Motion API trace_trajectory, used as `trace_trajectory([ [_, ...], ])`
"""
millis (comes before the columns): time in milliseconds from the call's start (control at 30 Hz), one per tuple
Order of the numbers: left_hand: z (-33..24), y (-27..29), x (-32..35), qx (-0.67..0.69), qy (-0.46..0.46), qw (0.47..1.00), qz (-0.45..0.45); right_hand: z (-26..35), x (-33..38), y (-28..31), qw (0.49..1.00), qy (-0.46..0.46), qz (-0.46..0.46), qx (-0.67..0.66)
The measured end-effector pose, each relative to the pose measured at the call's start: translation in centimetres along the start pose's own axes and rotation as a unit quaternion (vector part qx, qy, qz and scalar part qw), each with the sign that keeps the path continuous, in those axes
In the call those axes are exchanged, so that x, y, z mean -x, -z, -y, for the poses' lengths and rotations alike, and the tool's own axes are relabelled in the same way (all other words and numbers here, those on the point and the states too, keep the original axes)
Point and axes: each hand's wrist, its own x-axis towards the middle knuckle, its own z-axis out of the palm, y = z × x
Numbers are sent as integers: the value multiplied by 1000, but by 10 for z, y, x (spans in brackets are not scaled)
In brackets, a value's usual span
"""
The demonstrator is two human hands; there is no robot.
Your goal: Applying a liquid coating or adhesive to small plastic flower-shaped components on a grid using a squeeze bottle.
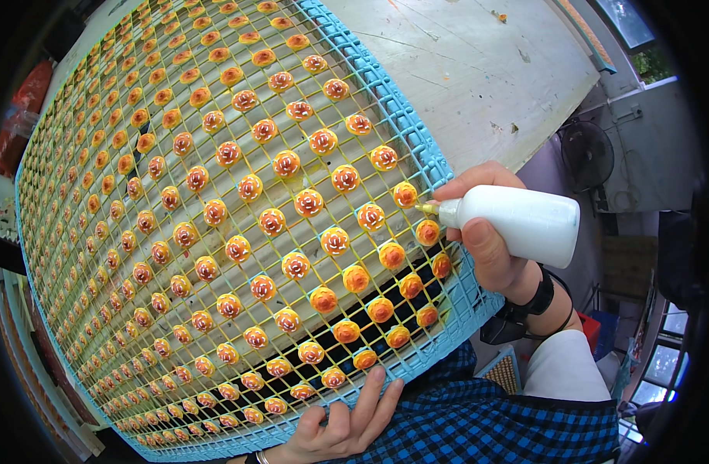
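Place: a small workshop where little things are made by hand.
Big sign: a wide blue mesh tray (416, 131) under the right hand (486, 232), full of rows of tiny orange flower shapes (308, 203), far too many for a home.
Tool: a white squeeze bottle (524, 223) in that hand, its tip at one flower.
Table: a worn, scratched pale board (462, 69) above the right hand.
Beside the right hand: a dark fan (586, 155) low by the wall, and boxes on the floor.
Under the left hand (339, 429): the tray's near edge, on a blue checked lap (486, 417).
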Motion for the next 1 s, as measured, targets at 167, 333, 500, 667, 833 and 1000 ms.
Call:
trace_trajectory([
  [167, 0, 0, 0, 2, 2, 1000, -3, -6, 0, 4, 999, 44, 1, -9],
  [333, 0, 0, -1, 6, 2, 1000, -1, -5, 3, 1, 999, 21, -29, 0],
  [500, 1, 0, 0, -2, -4, 1000, -5, -4, 3, 0, 1000, 10, -29, 3],
  [667, 3, -1, 4, -26, -31, 999, 16, -5, 3, -1, 999, 17, -37, 8],
  [833, 2, -2, 4, -26, -26, 999, 12, -3, 1, 1, 999, 22, -40, 25],
  [1000, 2, -1, 4, -24, -27, 999, 18, -4, 1, 1, 998, 34, -50, 19],
])
